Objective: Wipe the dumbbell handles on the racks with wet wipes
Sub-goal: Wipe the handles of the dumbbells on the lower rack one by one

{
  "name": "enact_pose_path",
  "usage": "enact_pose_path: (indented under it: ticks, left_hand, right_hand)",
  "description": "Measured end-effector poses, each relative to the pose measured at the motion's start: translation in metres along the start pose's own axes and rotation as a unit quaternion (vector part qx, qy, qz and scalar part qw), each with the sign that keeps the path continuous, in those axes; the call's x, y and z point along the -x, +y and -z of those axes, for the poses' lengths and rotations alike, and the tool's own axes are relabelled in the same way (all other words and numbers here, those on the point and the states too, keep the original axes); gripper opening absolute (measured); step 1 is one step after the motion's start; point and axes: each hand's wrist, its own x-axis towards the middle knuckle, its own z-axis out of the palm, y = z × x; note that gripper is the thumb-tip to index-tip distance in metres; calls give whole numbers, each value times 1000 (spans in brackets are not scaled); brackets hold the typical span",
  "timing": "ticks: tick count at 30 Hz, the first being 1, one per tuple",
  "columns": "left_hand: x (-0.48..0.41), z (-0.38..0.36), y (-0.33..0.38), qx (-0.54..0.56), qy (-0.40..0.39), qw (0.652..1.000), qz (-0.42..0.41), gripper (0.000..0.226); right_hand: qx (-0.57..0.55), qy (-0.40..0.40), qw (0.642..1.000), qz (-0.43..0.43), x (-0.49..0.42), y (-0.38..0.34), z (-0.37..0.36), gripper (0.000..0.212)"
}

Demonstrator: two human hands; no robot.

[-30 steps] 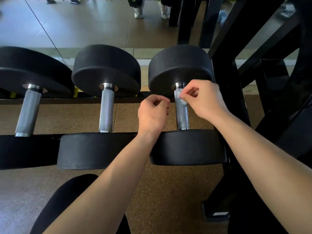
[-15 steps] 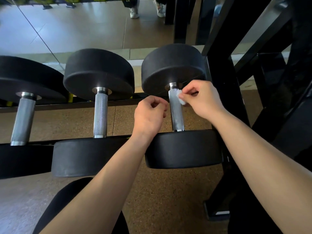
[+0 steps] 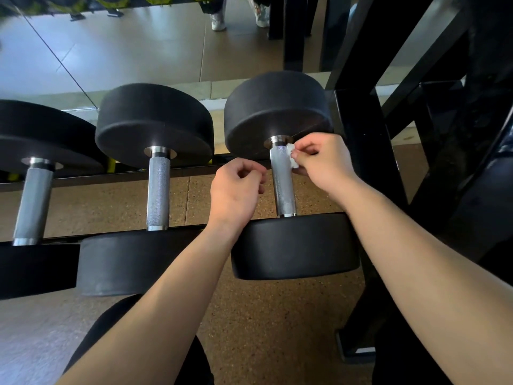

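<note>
Three black dumbbells lie across the rack rails. The right dumbbell's knurled steel handle (image 3: 282,184) stands between my two hands. My right hand (image 3: 322,159) pinches a small crumpled white wet wipe (image 3: 292,158) against the upper right side of that handle, near the far head. My left hand (image 3: 236,190) is curled into a loose fist just left of the handle, apart from it, with nothing visible in it. The middle dumbbell handle (image 3: 158,193) and the left dumbbell handle (image 3: 33,202) are untouched.
The black rack rail (image 3: 91,176) runs behind the handles. A black upright rack frame (image 3: 363,151) stands close on the right. A mirror (image 3: 125,48) behind the rack reflects floor and someone's shoes. My dark-clad knee (image 3: 111,329) is below, over speckled rubber flooring.
The right hand has slid the wipe from the top of the handle round to its right side. The left hand stayed beside the handle. The view shifted slightly.
</note>
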Motion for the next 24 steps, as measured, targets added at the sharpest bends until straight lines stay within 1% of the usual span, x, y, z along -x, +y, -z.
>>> enact_pose_path:
  ticks: [2,3,5,7,8,9,10,11,13,14,15,16,17,18,20,22,23,24]
  left_hand:
    - [0,0,0,2,-3,1000,1,21]
    - [0,0,0,2,-6,1000,1,21]
    - [0,0,0,2,-10,1000,0,20]
    - [-1,0,0,2,-13,1000,1,20]
    - [-1,0,0,2,-13,1000,1,19]
    - [-1,0,0,2,-12,1000,1,19]
    - [0,1,0,1,-12,1000,0,19]
    - [0,1,0,1,-13,1000,-1,19]
    - [0,0,0,3,-11,1000,0,19]
    - [0,0,0,3,-9,1000,0,19]
    - [1,0,0,3,-6,1000,-1,19]
    - [1,0,0,4,-5,1000,-1,19]
    - [1,0,0,5,-6,1000,-2,20]
    - [1,0,-1,6,-8,1000,-3,20]
    - [0,1,-2,11,-16,1000,-4,20]
    - [-1,2,-2,10,-26,1000,-2,20]
    - [-1,2,-2,8,-29,1000,-1,19]
    - [-1,2,-2,9,-30,1000,-1,19]
  right_hand:
    - [-2,-22,1000,-15,4,-1,3,16]
    - [-2,-52,998,-27,8,-2,8,16]
    - [10,-139,989,-49,18,-4,19,13]
    - [46,-217,974,-46,27,-9,29,10]
    - [76,-239,967,-35,31,-11,32,10]
    - [106,-243,964,-23,32,-12,33,10]
    - [124,-231,965,-14,32,-13,33,10]
    - [117,-206,972,-9,29,-13,30,9]
    - [49,-121,991,-5,23,-12,22,8]
    - [45,-78,996,18,19,-12,18,6]
    - [69,-49,995,50,14,-11,15,5]
    - [99,-37,991,78,13,-13,13,5]
    - [121,-39,987,98,14,-14,13,6]
    - [132,-57,984,107,15,-15,15,6]
    - [149,-136,973,113,23,-17,23,9]
    - [173,-221,954,105,32,-21,29,12]
    - [183,-241,947,106,33,-23,30,12]
    - [193,-242,944,113,33,-25,30,12]
